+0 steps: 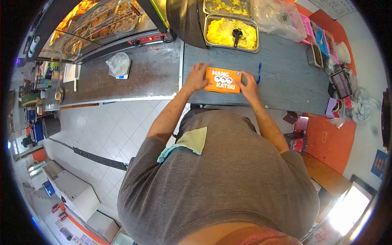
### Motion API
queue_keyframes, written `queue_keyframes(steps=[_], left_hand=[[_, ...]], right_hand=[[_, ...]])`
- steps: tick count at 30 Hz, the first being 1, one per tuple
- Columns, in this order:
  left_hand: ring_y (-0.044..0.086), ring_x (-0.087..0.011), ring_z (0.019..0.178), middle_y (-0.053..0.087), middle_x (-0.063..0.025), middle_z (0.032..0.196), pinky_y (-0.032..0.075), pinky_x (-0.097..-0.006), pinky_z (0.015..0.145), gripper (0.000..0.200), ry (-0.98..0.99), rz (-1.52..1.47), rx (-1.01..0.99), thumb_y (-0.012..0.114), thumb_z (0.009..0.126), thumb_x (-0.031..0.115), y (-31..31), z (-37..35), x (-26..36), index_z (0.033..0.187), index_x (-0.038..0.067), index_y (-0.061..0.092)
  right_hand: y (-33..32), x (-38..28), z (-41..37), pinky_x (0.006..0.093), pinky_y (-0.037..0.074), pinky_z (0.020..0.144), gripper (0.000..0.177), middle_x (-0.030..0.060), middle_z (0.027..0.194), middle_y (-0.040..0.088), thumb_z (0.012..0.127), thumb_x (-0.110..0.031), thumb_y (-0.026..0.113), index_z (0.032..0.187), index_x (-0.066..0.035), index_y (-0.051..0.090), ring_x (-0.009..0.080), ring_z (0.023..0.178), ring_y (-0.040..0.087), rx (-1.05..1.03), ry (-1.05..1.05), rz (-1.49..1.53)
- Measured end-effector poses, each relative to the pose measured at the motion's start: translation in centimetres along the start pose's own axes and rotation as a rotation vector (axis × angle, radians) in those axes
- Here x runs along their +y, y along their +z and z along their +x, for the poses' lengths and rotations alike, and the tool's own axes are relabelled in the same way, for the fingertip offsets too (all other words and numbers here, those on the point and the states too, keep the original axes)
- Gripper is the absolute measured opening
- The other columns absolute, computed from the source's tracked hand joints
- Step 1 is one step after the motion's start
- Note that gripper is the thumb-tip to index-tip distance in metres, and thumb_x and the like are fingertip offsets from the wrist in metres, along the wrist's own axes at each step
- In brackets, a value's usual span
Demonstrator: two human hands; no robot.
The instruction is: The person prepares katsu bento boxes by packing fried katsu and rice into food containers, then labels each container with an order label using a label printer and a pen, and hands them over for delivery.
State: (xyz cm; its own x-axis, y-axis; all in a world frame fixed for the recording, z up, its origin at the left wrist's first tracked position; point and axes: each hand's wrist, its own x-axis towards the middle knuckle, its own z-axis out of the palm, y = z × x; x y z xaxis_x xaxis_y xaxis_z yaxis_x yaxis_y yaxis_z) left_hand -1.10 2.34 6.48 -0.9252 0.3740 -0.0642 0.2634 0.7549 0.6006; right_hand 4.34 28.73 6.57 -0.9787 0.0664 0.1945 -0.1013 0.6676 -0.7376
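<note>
Now, both your hands are on the flat orange cardboard box with white "MANG KATSU" lettering [222,80]. The box lies lid-up on the grey wood-grain counter [286,81], near its front edge and just right of the seam where that surface meets the darker stainless counter [151,77].

Your left hand [197,77] rests against the box's left end. It is open, the fingers spread and laid over the near corner. Your right hand [248,86] meets the right end the same way, open, with the fingers stretched along the edge. Neither hand is curled into a grip; the box sits between the two palms. You cannot tell from this angle whether the lid is fully closed.

A blue pen [259,73] lies on the counter just beside your right hand, pointing away from you.

Farther back:
- A rectangular metal tray of yellow food [220,34] holds a black scoop [237,36].
- A second metal tray [228,6] sits behind it, partly cut off by the frame.

To the left, a crumpled clear plastic bag [118,63] sits on the stainless counter, well apart from the box. Behind it, a lit glass display case of fried food [98,22] glows orange.

A pale green cloth [190,141] hangs at your front.
</note>
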Motion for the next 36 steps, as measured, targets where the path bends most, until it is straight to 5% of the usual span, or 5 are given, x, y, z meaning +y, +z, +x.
queue_keyframes(steps=[9, 13, 22, 29, 36], left_hand=[[0.028, -0.0418, 0.126, 0.027, -0.0188, 0.142, 0.031, -0.0539, 0.102, 0.074, 0.579, 0.334, -0.448, 0.074, 0.066, 0.037, -0.5, 1.9, 0.8, 0.133, 0.03, 0.043], [0.022, -0.0418, 0.13, 0.02, -0.0189, 0.146, 0.028, -0.0649, 0.095, 0.066, 0.592, 0.518, -0.09, 0.055, 0.077, 0.059, 6.6, 0.2, -4.1, 0.137, 0.038, 0.035], [0.023, -0.0371, 0.133, 0.029, -0.0203, 0.141, 0.021, -0.0599, 0.104, 0.057, 0.404, 0.439, 0.114, 0.063, 0.076, 0.044, 3.9, -1.9, 3.0, 0.124, 0.016, 0.049], [0.049, -0.0309, 0.11, 0.055, -0.0114, 0.111, 0.034, -0.0474, 0.092, 0.043, 0.331, 0.196, 0.962, 0.072, 0.068, 0.023, -15.7, -3.4, -7.3, 0.105, 0.011, 0.055], [0.049, -0.0342, 0.101, 0.054, -0.0187, 0.107, 0.036, -0.0413, 0.09, 0.039, 0.044, 0.318, 1.804, 0.062, 0.08, 0.017, -49.8, -8.2, -23.7, 0.112, -0.002, 0.05]], right_hand=[[-1.7, 0.9, -0.6, 0.0408, 0.04, 0.097, 0.04, 0.0138, 0.118, 0.053, 0.075, -0.014, 0.064, 0.115, -0.015, 0.058, 0.0317, 0.119, 0.046, -0.441, -0.6, -0.373], [-0.6, 1.0, -1.9, 0.0444, 0.035, 0.101, 0.044, 0.0146, 0.122, 0.052, 0.074, -0.014, 0.065, 0.118, -0.012, 0.057, 0.0319, 0.123, 0.042, -0.348, -0.576, -0.479], [3.3, -0.7, -2.3, 0.0486, 0.028, 0.103, 0.05, 0.0077, 0.131, 0.045, 0.076, -0.029, 0.068, 0.122, -0.018, 0.053, 0.0299, 0.127, 0.036, -0.118, -0.435, -0.52], [2.4, -2.6, 0.1, 0.0475, 0.033, 0.097, 0.03, 0.0156, 0.122, 0.05, 0.081, -0.013, 0.06, 0.11, -0.007, 0.057, 0.0327, 0.12, 0.041, 0.103, -0.357, -0.593], [5.9, -1.7, -9.6, 0.0424, 0.041, 0.088, 0.03, 0.0201, 0.105, 0.059, 0.086, -0.027, 0.059, 0.1, 0.0, 0.06, 0.0346, 0.101, 0.054, 0.445, 0.547, -0.552]])
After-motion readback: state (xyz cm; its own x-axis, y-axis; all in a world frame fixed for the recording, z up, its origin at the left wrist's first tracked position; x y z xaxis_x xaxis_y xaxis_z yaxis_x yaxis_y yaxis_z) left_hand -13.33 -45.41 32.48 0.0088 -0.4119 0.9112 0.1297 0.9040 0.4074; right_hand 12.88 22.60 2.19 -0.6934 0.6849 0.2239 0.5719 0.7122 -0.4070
